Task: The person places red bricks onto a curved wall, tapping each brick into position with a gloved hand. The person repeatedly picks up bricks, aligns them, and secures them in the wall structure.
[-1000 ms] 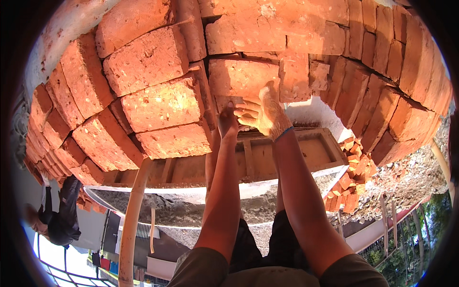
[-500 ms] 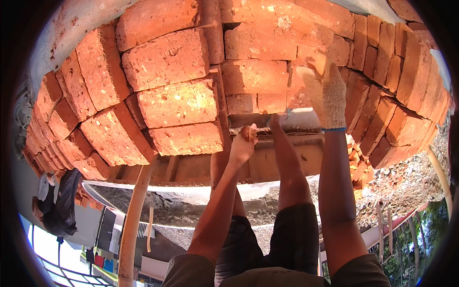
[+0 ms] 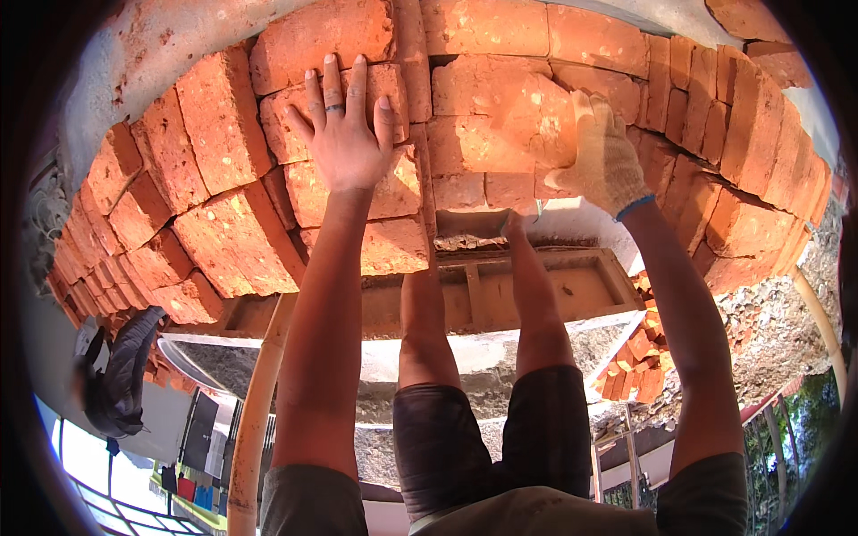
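Observation:
My left hand (image 3: pixel 344 143) is bare with a ring on one finger. It lies with fingers spread over the faces of stacked orange-red bricks (image 3: pixel 326 40), left of a vertical joint. My right hand (image 3: pixel 609 156) wears a cream knitted glove with a blue cuff. Its fingers and thumb close round the right end of a brick (image 3: pixel 527 112) that sits slightly askew on the middle stack. The glove hides that end of the brick.
More bricks (image 3: pixel 219 116) curve away at left, and further rows (image 3: pixel 751 134) stand at right. Below the stack is a wooden frame (image 3: pixel 572 290). A bamboo pole (image 3: pixel 255 429) rises at lower left. Broken bricks (image 3: pixel 636 362) lie near rubble at lower right. A person in dark clothing (image 3: pixel 121 375) is at far left.
My left hand has risen from in front of my legs and spread onto the left bricks. My right hand has shifted slightly, its forearm now slanting. The view has tilted a little.

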`<action>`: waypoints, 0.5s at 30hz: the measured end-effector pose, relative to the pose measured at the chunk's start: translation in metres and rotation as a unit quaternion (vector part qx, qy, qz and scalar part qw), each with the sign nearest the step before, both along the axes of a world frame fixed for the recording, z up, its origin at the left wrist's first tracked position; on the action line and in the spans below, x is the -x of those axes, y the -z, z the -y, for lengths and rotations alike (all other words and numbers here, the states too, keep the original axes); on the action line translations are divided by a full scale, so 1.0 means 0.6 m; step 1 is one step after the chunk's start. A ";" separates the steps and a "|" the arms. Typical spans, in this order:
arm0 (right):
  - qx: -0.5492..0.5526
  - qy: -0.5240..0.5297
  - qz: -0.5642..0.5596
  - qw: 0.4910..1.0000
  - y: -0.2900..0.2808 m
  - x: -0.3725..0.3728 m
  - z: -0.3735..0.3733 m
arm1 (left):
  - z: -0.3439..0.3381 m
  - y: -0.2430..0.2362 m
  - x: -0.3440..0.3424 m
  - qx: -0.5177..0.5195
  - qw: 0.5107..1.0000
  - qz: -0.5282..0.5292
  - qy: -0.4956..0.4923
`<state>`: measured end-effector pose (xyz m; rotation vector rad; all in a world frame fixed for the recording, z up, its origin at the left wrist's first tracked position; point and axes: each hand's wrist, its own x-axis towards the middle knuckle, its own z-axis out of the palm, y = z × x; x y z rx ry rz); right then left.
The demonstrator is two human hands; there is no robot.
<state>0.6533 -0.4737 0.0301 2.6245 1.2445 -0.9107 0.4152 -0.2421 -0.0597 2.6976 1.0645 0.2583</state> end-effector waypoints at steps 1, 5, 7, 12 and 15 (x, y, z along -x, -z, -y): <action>-0.017 -0.041 -0.006 0.999 -0.012 0.039 0.025 | 0.001 0.001 0.003 0.003 1.000 -0.002 0.000; 0.028 -0.137 -0.063 0.988 0.008 0.168 0.083 | 0.000 -0.004 0.000 -0.001 1.000 0.006 0.006; -0.023 -0.156 -0.015 0.987 0.058 0.212 0.084 | -0.004 -0.004 -0.002 0.001 1.000 -0.001 0.005; -0.145 -0.115 0.057 0.981 0.132 0.270 0.149 | -0.001 -0.002 0.000 0.004 1.000 -0.014 0.002; -0.094 0.067 0.070 0.991 0.146 0.307 0.193 | -0.001 -0.010 -0.003 0.004 1.000 -0.028 0.002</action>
